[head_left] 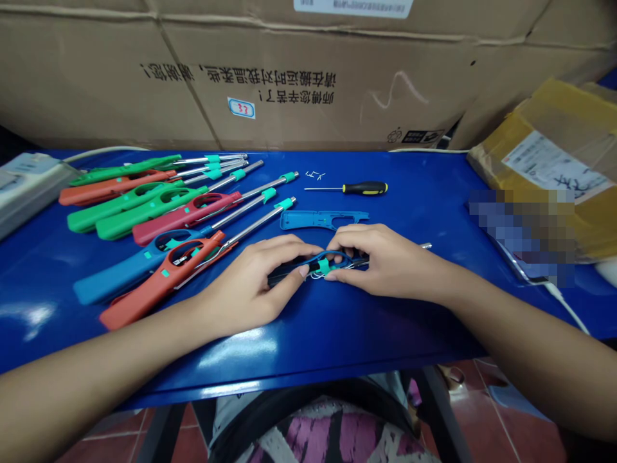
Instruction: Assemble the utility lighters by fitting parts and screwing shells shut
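Low over the table's near half, both my hands are closed on a blue long-reach lighter (324, 266). Its inner parts, a teal piece and thin white wires show between my fingers. My left hand (263, 273) grips the handle end with thumb and fingers. My right hand (385, 260) pinches it by the trigger opening, and the metal tip sticks out beyond that hand. Most of the lighter is hidden by my fingers. Just behind lies a loose blue half-shell (303, 220), inner side up. A black and yellow screwdriver (366, 188) and several tiny screws (315, 174) are further back.
Several coloured lighters, among them a front orange one (139, 296), lie at left on the blue table (231, 366). A large carton (270, 45) stands behind. On the right are a taped box (540, 161) and a phone-like device (520, 244) with a white cable (563, 302).
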Tool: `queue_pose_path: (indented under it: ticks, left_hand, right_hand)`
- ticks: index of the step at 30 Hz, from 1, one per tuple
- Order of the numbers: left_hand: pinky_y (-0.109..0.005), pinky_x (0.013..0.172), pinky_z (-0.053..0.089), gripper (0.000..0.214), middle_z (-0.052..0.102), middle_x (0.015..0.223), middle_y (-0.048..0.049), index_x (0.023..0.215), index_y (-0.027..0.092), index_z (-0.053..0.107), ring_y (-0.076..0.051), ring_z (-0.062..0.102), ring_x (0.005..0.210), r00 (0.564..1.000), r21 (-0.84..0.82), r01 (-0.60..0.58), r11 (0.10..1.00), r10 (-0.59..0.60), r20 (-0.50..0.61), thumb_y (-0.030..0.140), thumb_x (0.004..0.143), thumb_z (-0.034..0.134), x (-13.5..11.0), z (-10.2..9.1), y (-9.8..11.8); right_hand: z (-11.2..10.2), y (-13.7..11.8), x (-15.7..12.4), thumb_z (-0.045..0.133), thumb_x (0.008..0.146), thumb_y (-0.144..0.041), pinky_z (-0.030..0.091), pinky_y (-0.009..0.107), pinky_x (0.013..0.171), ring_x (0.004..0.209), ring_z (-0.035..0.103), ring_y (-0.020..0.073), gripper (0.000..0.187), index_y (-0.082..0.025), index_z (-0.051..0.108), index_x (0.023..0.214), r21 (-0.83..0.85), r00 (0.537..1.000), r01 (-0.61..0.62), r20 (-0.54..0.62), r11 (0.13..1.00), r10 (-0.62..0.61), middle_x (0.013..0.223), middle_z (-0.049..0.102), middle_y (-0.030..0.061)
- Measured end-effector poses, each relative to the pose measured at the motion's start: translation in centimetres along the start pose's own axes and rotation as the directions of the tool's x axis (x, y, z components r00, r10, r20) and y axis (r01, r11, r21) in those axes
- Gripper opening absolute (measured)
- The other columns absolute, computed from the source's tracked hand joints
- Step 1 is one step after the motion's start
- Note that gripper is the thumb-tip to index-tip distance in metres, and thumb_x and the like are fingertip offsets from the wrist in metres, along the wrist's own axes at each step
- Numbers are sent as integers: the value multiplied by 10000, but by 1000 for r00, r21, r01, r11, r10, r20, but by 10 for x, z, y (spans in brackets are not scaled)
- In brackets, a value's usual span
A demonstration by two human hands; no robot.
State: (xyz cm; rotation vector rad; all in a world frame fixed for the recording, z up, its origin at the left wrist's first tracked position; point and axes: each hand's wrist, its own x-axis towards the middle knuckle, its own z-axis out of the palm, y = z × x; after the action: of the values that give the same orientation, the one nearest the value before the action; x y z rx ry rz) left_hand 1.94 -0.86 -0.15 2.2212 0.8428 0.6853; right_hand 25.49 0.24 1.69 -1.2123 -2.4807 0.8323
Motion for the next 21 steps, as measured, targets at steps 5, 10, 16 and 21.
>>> queue_pose_path:
  ticks: [5, 10, 16, 21]
  left_hand:
    - [-319, 921, 559, 311, 727, 1150, -61, 1260, 231, 686, -206, 689, 1038, 1000, 0, 8, 1000, -8, 1, 232, 968, 579, 1, 0, -2]
    - [-309, 940, 560, 277, 735, 1156, -56, 1226, 217, 703, -187, 695, 1044, 1000, -8, 6, 1000, -7, -22, 234, 967, 607, 2, 0, -3]
    - [-303, 898, 580, 206, 764, 1072, -56, 1112, 204, 753, -187, 723, 972, 997, 45, 25, 999, -21, -80, 279, 938, 673, 2, 1, -5]
    - [-306, 875, 593, 204, 776, 1057, -51, 1103, 210, 758, -189, 732, 949, 994, 50, 42, 998, -37, -106, 285, 940, 661, 2, 1, -3]
  right_hand:
    - [-1, 0, -1, 728, 863, -249, 390, 285, 699, 820, 579, 164, 91, -177, 689, 902, 4, 1000, 3, 0, 1000, -3, 869, 658, 21]
    - [-2, -2, -1, 688, 864, -210, 423, 297, 742, 851, 602, 179, 50, -175, 684, 898, -10, 1000, 21, -6, 1000, -22, 900, 668, 39]
    - [2, -1, -1, 695, 892, -328, 462, 294, 801, 908, 639, 173, 156, -211, 685, 996, 90, 999, 26, -47, 996, -22, 979, 710, 23]
    - [6, 3, 0, 704, 883, -282, 462, 253, 694, 806, 624, 141, 225, -228, 592, 1071, 182, 996, 12, -91, 983, 5, 873, 673, -15]
